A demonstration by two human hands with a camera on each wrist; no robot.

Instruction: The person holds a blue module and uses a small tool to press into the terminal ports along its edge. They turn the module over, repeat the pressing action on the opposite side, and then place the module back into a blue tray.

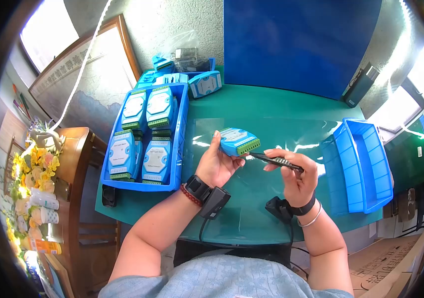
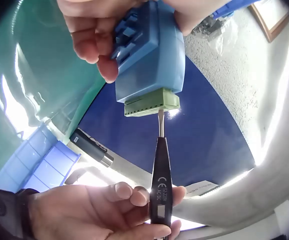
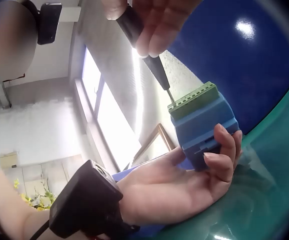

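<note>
My left hand [image 1: 215, 164] grips a blue plastic module [image 1: 236, 140] with a pale printed label, thumb on one side and fingers round the other. A green terminal block [image 2: 152, 103] runs along the module's edge, with a row of small openings. In my right hand [image 1: 299, 180] is a black tester screwdriver [image 2: 161, 175] marked 12-220V AC/DC, pinched between thumb and fingers. Its slim metal tip meets the terminal block near one end, as the right wrist view shows [image 3: 170, 95] from below. Both hands are above the green table.
Several similar modules [image 1: 154, 161] stand in a blue tray [image 1: 184, 144] on the left. Behind it are more blue parts and a plastic bag [image 1: 187, 52]. A second blue tray [image 1: 353, 171] lies at the right. A dark box-like object [image 1: 362, 85] stands at the back right of the green table [image 1: 281, 107].
</note>
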